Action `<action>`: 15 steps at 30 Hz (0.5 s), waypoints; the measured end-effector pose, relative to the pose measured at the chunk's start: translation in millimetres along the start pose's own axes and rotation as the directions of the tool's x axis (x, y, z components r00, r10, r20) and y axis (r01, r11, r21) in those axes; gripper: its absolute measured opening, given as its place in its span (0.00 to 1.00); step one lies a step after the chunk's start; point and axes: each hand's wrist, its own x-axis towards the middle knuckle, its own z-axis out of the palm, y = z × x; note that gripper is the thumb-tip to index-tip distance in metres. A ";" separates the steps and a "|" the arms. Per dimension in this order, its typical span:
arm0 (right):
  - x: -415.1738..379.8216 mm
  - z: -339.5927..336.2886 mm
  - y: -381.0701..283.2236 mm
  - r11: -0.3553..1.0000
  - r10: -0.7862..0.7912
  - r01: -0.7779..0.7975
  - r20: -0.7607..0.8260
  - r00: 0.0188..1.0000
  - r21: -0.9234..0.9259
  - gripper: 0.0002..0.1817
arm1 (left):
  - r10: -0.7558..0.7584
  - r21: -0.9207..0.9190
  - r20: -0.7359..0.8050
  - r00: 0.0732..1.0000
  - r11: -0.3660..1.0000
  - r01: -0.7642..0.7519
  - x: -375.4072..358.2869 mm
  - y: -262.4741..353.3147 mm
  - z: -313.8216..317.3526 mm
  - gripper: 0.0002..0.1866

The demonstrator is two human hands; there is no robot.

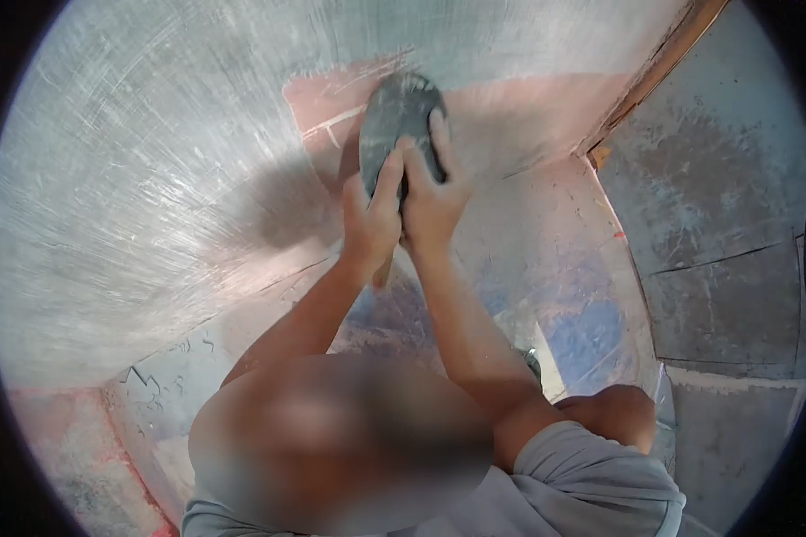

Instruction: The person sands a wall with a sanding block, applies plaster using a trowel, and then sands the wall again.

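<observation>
A dark grey, round-ended flat tool (403,112) stands lengthwise in front of me, its face toward the pale surface behind. Around its lower left part my left hand (372,215) is closed, thumb stretched up along it. My right hand (436,201) grips the right side, with fingers along the edge and the thumb beside the left one. Below the hands pokes a short wooden piece (383,271), like a handle end. Behind the tool's upper part lies a pink patch (318,103) with pale lines, bordered by grey, scratched coating (188,134).
The big curved surface fills the upper left. An edge strip (649,76) runs down from the upper right to a corner. Dark, worn panels (725,313) stand at right. Lower down are blue-stained areas (587,336) and a grey sleeve (591,474).
</observation>
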 end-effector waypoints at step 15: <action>2.9 2.1 -1.3 0.997 -0.030 0.028 -0.015 0.999 -0.074 0.26 | 0.107 0.011 -0.028 0.994 0.994 -0.106 5.6 -4.3 1.7 0.16</action>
